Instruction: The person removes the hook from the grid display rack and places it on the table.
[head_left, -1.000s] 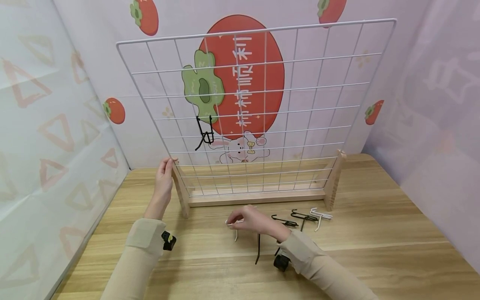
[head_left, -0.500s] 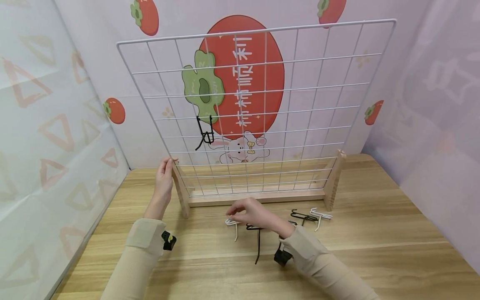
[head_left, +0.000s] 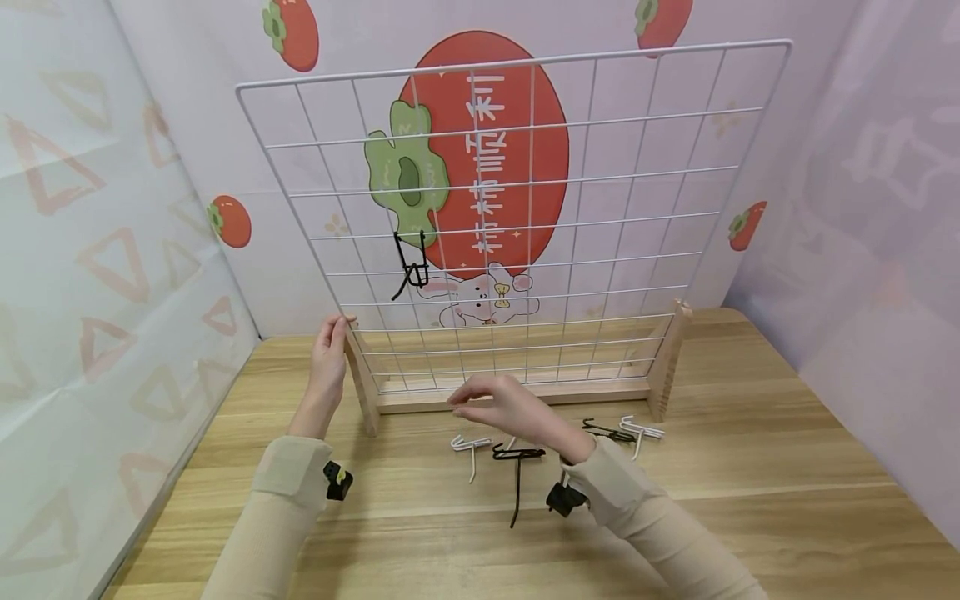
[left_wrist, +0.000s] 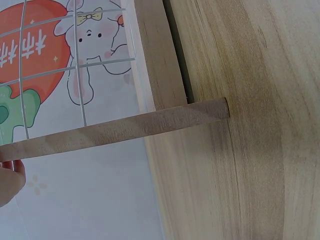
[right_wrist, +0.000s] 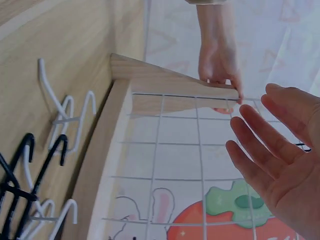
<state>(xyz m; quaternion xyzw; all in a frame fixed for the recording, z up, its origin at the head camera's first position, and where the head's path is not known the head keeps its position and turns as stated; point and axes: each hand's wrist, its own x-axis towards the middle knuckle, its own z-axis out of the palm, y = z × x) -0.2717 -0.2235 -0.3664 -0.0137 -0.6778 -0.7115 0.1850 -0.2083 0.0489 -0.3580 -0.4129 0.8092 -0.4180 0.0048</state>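
My left hand (head_left: 327,362) grips the upper end of the wooden stand's left leg (head_left: 362,379), beside the white wire grid panel (head_left: 525,61). My right hand (head_left: 510,408) hovers over the table in front of the stand's base, holding nothing; its fingers are spread in the right wrist view. Below it lie a white wire hook (head_left: 472,447) and a black wire hook (head_left: 517,455), with another white piece partly hidden behind. Further right are a black hook (head_left: 611,432) and a white hook (head_left: 642,428). One black hook (head_left: 415,273) hangs on the grid's left half.
The stand's wooden crossbar (head_left: 517,397) runs along the wooden table (head_left: 420,542) behind the loose hooks. A printed cloth backdrop (head_left: 637,275) stands behind the grid, and another sheet (head_left: 112,275) borders the left side. The right forearm covers part of the table.
My right hand has risen from the white hook on the left and moved back toward the grid, leaving the hook on the table. My left hand stays on the leg.
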